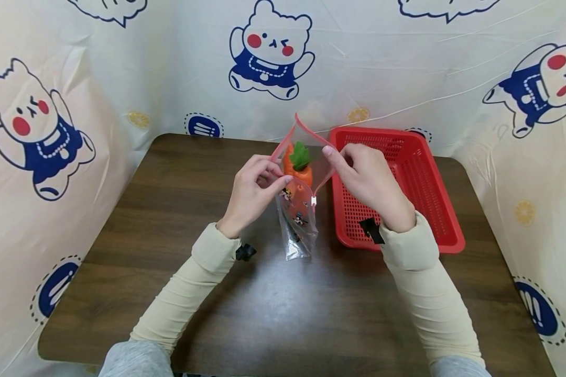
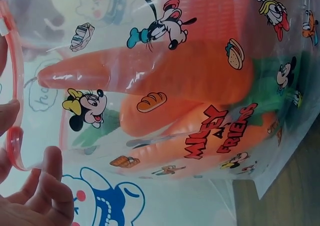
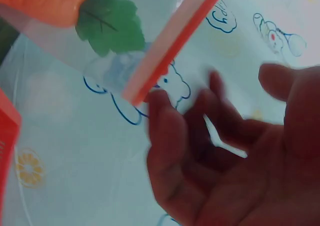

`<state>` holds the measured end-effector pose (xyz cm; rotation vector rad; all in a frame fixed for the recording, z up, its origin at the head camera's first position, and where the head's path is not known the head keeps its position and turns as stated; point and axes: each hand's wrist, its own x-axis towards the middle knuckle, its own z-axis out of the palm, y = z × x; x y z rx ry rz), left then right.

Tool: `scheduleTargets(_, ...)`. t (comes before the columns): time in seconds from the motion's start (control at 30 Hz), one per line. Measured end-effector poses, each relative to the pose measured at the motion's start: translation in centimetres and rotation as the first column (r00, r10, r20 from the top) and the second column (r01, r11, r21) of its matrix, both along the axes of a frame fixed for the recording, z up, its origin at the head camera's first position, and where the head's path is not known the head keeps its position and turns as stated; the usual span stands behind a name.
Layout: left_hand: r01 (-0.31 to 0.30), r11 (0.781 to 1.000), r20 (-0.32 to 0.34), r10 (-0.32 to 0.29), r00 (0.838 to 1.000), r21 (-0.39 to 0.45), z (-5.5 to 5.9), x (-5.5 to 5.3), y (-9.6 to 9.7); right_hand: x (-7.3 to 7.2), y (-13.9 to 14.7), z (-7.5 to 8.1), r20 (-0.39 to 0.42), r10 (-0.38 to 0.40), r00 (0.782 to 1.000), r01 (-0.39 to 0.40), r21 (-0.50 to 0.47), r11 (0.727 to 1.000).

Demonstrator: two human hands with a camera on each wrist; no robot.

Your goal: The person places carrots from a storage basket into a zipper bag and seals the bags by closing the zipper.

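Note:
A clear zip bag point(image 1: 296, 248) with a red zip edge and cartoon prints hangs upright over the table, its mouth spread wide. Inside are several orange toy carrots point(image 2: 185, 70) with green leaves. My left hand point(image 1: 254, 191) pinches the near left part of the red edge between thumb and fingers. At the right side of the mouth is my right hand point(image 1: 370, 175), fingers loosely bent and thumb apart from them. In the right wrist view a fingertip lies right at the red zip edge point(image 3: 175, 45). A white slider point(image 1: 314, 200) sits on the zip's near right side.
A red perforated plastic basket point(image 1: 424, 193) stands on the right of the dark wooden table point(image 1: 170, 225), partly behind my right hand. Pale sheeting point(image 1: 170, 68) with printed bears surrounds the table at the back and sides.

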<state>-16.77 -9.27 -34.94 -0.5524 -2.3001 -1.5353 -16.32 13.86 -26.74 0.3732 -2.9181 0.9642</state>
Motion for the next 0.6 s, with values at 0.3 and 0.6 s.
scheduleTargets(0.3,-0.061,0.998,-0.008,0.061,0.998,-0.028,0.0,0.0,0.0,1.8,-0.6,1.0,0.143,0.111,0.983,-0.132,0.144,0.981)
scheduleTargets(0.6,-0.098,0.994,-0.017,0.097,0.995,-0.052,0.2,0.1,0.3,2.5,-2.4,0.3,0.259,0.249,0.933,-0.314,0.248,0.917)
